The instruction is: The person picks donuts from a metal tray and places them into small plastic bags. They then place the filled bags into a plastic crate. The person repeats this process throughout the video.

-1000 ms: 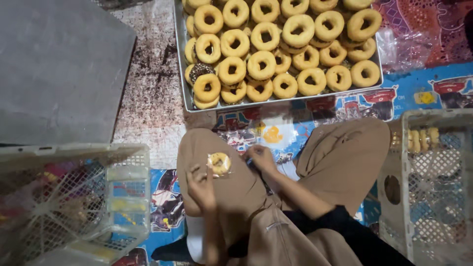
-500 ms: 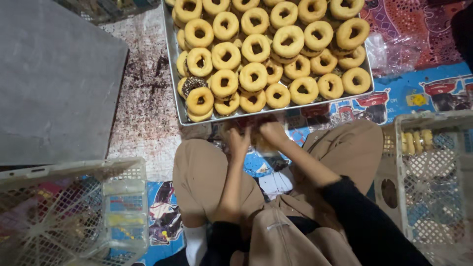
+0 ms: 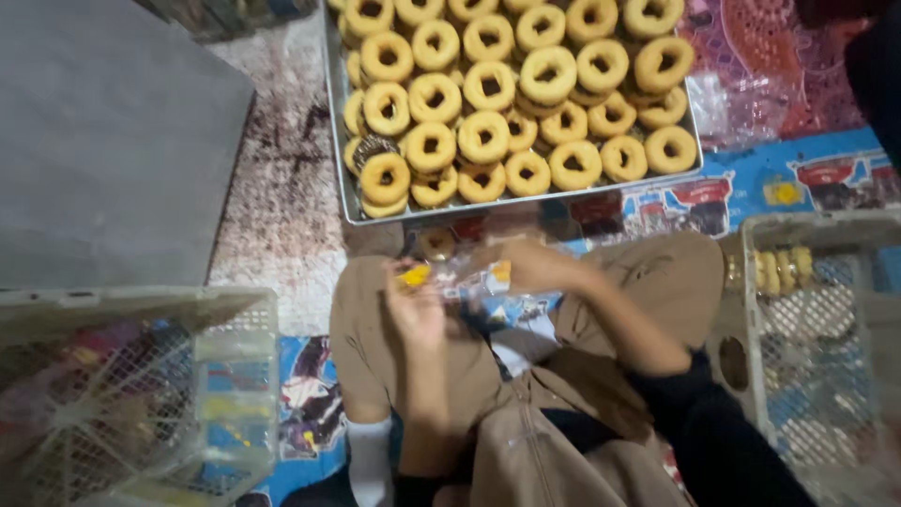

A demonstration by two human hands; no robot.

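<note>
Sitting cross-legged at lower centre, knees in tan trousers (image 3: 375, 347). Left hand (image 3: 416, 310) and right hand (image 3: 530, 266) both pinching a clear plastic wrapper (image 3: 460, 280) with yellow print, stretching it between them at mid-frame, just below the tray edge; blurred, so cannot tell if a doughnut is inside. Risking a tear or a dropped wrapper onto the lap from pulling too hard with thin film. Sitting at lower left: white mesh basket (image 3: 141, 394) holding colourful packets. Sitting at right: second mesh basket (image 3: 826, 329) holding a few yellowish pieces. Lying at upper centre: metal tray (image 3: 340, 178) packed with ring doughnuts (image 3: 549, 75), stacked in layers, one dark-topped at its left.
</note>
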